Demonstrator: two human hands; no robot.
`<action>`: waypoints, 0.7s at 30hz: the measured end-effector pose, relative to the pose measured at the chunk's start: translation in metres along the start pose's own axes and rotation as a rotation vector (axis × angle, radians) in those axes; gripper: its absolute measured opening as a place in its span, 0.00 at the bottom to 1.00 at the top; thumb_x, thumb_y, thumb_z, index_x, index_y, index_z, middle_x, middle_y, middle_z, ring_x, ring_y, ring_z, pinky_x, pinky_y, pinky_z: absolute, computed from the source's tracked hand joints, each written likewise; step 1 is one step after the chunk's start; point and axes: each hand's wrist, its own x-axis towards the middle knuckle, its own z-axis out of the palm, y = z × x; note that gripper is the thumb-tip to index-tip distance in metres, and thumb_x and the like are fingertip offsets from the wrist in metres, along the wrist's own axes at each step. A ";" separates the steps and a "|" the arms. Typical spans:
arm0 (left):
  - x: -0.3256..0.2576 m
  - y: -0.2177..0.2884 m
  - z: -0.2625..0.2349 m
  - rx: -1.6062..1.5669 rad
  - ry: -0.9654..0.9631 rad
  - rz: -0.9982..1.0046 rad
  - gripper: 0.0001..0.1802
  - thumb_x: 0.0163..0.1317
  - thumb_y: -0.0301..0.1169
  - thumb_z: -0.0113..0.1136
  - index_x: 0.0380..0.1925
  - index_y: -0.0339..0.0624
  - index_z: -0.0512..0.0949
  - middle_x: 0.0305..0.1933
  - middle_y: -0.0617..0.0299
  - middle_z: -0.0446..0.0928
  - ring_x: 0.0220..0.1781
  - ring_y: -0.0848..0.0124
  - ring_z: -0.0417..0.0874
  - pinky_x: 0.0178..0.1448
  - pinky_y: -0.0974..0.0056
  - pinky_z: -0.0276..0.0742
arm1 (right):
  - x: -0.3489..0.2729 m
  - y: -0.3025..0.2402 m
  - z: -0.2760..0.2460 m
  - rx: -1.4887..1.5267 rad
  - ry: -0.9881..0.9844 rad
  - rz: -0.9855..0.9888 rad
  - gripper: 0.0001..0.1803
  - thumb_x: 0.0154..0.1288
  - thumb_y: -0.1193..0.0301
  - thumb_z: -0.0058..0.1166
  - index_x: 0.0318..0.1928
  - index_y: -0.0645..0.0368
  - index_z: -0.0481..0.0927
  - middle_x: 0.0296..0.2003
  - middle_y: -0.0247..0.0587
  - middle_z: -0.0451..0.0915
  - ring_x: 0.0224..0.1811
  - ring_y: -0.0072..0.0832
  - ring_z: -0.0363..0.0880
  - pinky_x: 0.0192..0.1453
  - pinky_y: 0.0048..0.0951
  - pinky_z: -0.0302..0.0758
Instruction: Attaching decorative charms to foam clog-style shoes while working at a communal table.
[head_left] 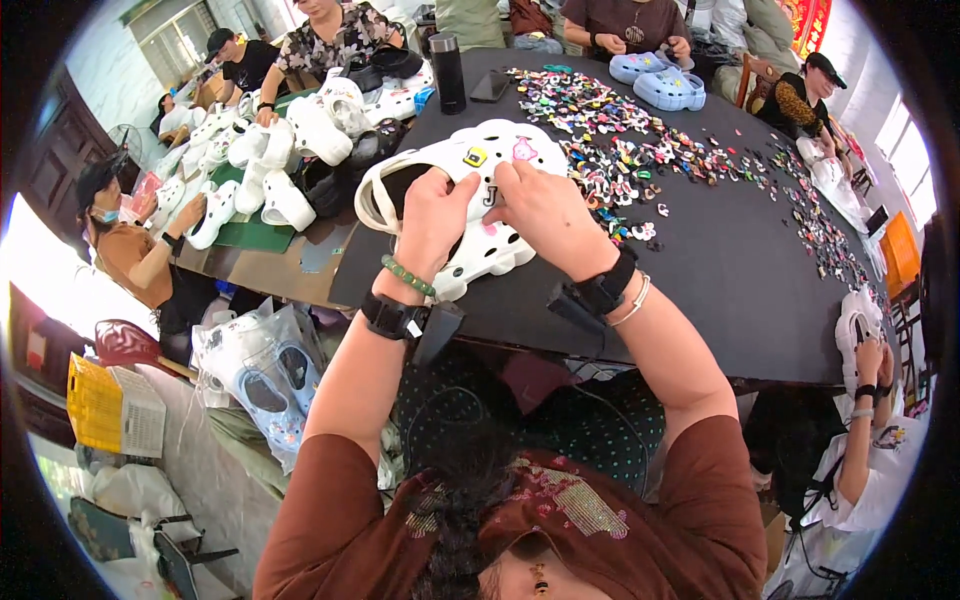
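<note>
A white foam clog [548, 150] is held in front of me, just above the near edge of the black table. On its upper sit a yellow-and-black charm [474, 157], a pink charm [524, 149] and a black letter-shaped charm [490, 196]. My left hand [436, 222] grips the clog's side, thumb on the upper; its other fingers are mostly hidden. My right hand [556, 218] is closed against the upper, thumb and forefinger beside the letter charm. Beneath lies a second white clog [487, 258], partly covered by my hands and the first one.
Many small colourful charms [640, 135] spread over the black table [710, 260]. Blue clogs [668, 88], a dark bottle [448, 75] and a phone [490, 87] stand farther back. White clogs [258, 150] pile up at left. Several people work around the table.
</note>
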 end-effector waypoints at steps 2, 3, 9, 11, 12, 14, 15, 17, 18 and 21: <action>-0.002 0.003 -0.001 0.053 0.023 0.013 0.12 0.66 0.31 0.61 0.26 0.35 0.77 0.24 0.74 0.70 0.26 0.84 0.65 0.28 0.70 0.61 | 0.003 -0.001 0.002 -0.053 -0.022 -0.045 0.19 0.58 0.60 0.63 0.38 0.60 0.71 0.30 0.42 0.76 0.31 0.36 0.82 0.32 0.34 0.79; -0.003 0.005 -0.002 0.106 0.044 0.026 0.12 0.66 0.30 0.61 0.25 0.35 0.76 0.23 0.74 0.70 0.25 0.84 0.64 0.28 0.69 0.61 | 0.006 -0.003 0.002 -0.046 -0.022 -0.052 0.19 0.58 0.60 0.63 0.38 0.60 0.71 0.30 0.42 0.76 0.31 0.36 0.82 0.32 0.34 0.79; -0.012 0.036 0.004 0.196 0.048 0.011 0.13 0.64 0.30 0.62 0.27 0.30 0.76 0.23 0.62 0.74 0.26 0.76 0.70 0.30 0.63 0.67 | 0.009 0.003 -0.006 -0.030 -0.079 -0.181 0.19 0.58 0.62 0.63 0.44 0.57 0.72 0.31 0.40 0.75 0.32 0.38 0.81 0.34 0.35 0.78; -0.010 0.032 0.003 0.240 0.039 0.004 0.09 0.66 0.28 0.60 0.30 0.32 0.77 0.26 0.70 0.74 0.28 0.81 0.69 0.31 0.68 0.66 | 0.013 0.002 -0.013 -0.050 -0.144 -0.171 0.17 0.60 0.64 0.61 0.46 0.55 0.73 0.32 0.40 0.74 0.32 0.37 0.81 0.34 0.35 0.79; -0.004 0.018 0.003 0.139 0.021 0.016 0.08 0.67 0.28 0.59 0.35 0.32 0.78 0.30 0.68 0.77 0.31 0.80 0.72 0.34 0.68 0.69 | 0.015 0.004 -0.012 -0.062 -0.139 -0.174 0.17 0.60 0.64 0.61 0.46 0.55 0.73 0.32 0.40 0.74 0.32 0.37 0.81 0.34 0.35 0.79; 0.008 -0.001 0.003 -0.047 -0.059 0.073 0.11 0.68 0.26 0.56 0.46 0.31 0.78 0.42 0.63 0.82 0.42 0.78 0.78 0.45 0.69 0.74 | 0.017 0.013 -0.004 -0.048 -0.098 -0.261 0.15 0.62 0.64 0.58 0.47 0.55 0.74 0.31 0.40 0.74 0.32 0.37 0.81 0.34 0.36 0.78; 0.004 0.006 0.005 -0.091 -0.076 0.084 0.13 0.69 0.26 0.55 0.50 0.30 0.78 0.48 0.60 0.82 0.47 0.77 0.80 0.51 0.69 0.75 | 0.017 0.017 -0.003 -0.055 -0.123 -0.248 0.13 0.64 0.65 0.56 0.46 0.55 0.73 0.30 0.40 0.74 0.32 0.38 0.81 0.34 0.37 0.78; -0.001 0.022 0.005 -0.081 -0.077 0.005 0.13 0.69 0.25 0.54 0.49 0.30 0.78 0.47 0.61 0.83 0.47 0.77 0.80 0.50 0.68 0.75 | 0.018 0.022 -0.001 -0.021 -0.122 -0.277 0.11 0.65 0.65 0.54 0.44 0.55 0.73 0.29 0.41 0.74 0.32 0.38 0.82 0.33 0.38 0.78; 0.007 0.000 -0.001 -0.057 -0.066 0.024 0.13 0.69 0.26 0.54 0.49 0.30 0.79 0.46 0.61 0.83 0.46 0.77 0.80 0.49 0.68 0.75 | 0.020 0.019 -0.002 -0.027 -0.103 -0.300 0.10 0.65 0.65 0.54 0.42 0.56 0.73 0.29 0.41 0.74 0.31 0.38 0.81 0.34 0.38 0.77; 0.002 0.011 0.001 -0.112 -0.077 -0.035 0.12 0.68 0.25 0.54 0.47 0.30 0.79 0.43 0.62 0.83 0.43 0.78 0.79 0.46 0.69 0.74 | 0.019 0.017 -0.006 0.033 -0.101 -0.321 0.09 0.66 0.66 0.53 0.42 0.57 0.72 0.29 0.41 0.74 0.30 0.38 0.81 0.35 0.39 0.76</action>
